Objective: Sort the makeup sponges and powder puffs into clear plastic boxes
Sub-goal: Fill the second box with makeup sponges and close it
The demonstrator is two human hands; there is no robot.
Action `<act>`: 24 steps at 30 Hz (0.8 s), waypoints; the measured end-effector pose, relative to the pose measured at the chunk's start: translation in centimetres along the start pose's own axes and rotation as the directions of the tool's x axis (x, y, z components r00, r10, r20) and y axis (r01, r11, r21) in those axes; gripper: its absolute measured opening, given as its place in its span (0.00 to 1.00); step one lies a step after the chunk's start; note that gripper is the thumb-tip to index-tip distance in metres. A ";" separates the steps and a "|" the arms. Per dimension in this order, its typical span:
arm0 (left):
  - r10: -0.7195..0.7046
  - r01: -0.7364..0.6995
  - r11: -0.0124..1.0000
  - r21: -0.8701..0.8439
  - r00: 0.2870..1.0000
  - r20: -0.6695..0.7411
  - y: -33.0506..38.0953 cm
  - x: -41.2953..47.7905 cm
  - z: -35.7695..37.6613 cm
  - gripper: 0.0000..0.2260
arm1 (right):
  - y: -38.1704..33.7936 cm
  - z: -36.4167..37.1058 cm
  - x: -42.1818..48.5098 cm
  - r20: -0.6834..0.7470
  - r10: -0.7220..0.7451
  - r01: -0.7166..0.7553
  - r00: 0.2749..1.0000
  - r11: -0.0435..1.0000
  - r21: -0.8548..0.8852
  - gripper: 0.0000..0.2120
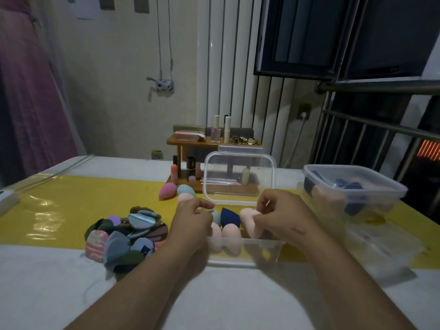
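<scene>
Pinches a pale pink sponge [248, 222] in the right hand [284, 217] above the near clear box [238, 258] on the table [226, 294]; holds the left hand [192, 225] loosely curled over the box's left end. Inside the box: a navy sponge [229, 217] behind two pale sponges [231, 236] lying side by side. Just behind, an upright clear lid [238, 177]. Left of the box, a heap of powder puffs [126, 236]. At right, a second clear box [381, 184] with navy and pink sponges.
</scene>
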State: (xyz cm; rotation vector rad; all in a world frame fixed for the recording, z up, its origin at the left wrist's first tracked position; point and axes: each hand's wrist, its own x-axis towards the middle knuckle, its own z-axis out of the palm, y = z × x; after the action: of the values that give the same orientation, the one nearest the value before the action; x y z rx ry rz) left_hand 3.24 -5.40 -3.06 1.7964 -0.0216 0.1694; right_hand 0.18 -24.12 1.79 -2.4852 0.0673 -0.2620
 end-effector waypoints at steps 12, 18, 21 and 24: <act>-0.057 0.059 0.997 -0.039 0.997 0.056 0.4 -0.4 -0.2 0.15 | -0.5 0.7 -0.1 0.151 0.048 -0.012 0.987 0.973 -0.230 0.07; -0.064 0.066 0.997 -0.043 0.996 0.054 0.5 -0.4 -0.3 0.15 | -0.6 0.7 -0.2 0.165 0.057 -0.021 0.985 0.977 -0.212 0.08; -0.075 0.078 0.995 -0.062 0.996 0.041 0.4 -0.5 -0.2 0.16 | -0.3 0.5 -0.2 0.169 0.071 -0.047 0.983 0.989 -0.139 0.08; -0.086 0.088 0.993 -0.076 0.996 0.036 0.3 -0.5 -0.1 0.16 | -0.2 0.3 -0.1 0.159 0.075 -0.057 0.984 0.992 -0.116 0.10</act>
State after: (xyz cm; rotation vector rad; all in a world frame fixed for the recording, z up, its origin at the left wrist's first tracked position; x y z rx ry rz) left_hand 2.70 -5.38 -2.78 1.7189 0.0265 0.0758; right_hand 0.12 -23.73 1.64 -2.6002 0.0988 -0.0271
